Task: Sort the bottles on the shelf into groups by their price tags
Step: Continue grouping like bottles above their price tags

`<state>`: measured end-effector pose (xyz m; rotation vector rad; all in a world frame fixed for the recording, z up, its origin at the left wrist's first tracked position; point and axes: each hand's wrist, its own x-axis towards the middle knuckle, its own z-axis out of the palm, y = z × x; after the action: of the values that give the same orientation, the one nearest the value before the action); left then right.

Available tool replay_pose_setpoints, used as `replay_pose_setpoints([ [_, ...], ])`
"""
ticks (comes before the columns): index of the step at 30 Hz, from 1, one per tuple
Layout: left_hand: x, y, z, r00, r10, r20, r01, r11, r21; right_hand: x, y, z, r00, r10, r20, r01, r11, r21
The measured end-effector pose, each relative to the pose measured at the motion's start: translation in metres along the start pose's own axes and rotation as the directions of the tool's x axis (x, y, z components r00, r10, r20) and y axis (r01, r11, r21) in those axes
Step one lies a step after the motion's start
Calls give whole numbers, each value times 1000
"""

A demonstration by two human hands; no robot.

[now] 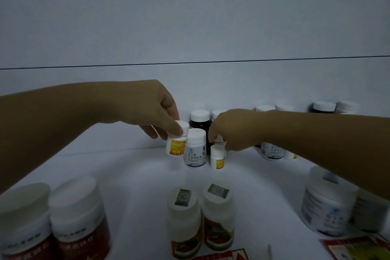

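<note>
My left hand (156,112) pinches the white cap of a small white bottle with an orange-yellow label (176,143) and holds it just above the white shelf (130,175). My right hand (232,131) grips the top of a second small orange-labelled bottle (217,159) that stands on the shelf. Between the two stands a white bottle with a blue-grey label (196,150). A dark bottle with a white cap (200,120) stands behind it against the back wall.
Two red-labelled bottles (63,221) stand at the front left. Two white bottles with tags on their caps (200,217) are at the front centre. Larger white bottles (329,202) sit at the right, under my right forearm. More bottles (325,106) line the back right. Price tags (358,249) lie along the front edge.
</note>
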<state>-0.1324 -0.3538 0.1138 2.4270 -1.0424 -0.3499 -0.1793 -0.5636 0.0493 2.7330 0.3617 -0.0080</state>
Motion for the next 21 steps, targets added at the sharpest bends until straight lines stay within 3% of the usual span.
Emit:
replay_pose_setpoints([
  [9,-7,3,-6,999,-33,-13,33,999,-1,18,-11,13,999,-53,12,54,987,-154],
  [13,-6,0,-10,999,-32,-26,32,999,3,16,-10,9,998,-55,26,57,994,-91],
  [17,3,7,-4,999,-40,-25,40,999,-6,2,6,-5,994,-10,-109,26,989,148],
  [21,11,29,15,997,-71,-43,73,997,41,-10,11,4,999,-35,-29,38,995,95],
])
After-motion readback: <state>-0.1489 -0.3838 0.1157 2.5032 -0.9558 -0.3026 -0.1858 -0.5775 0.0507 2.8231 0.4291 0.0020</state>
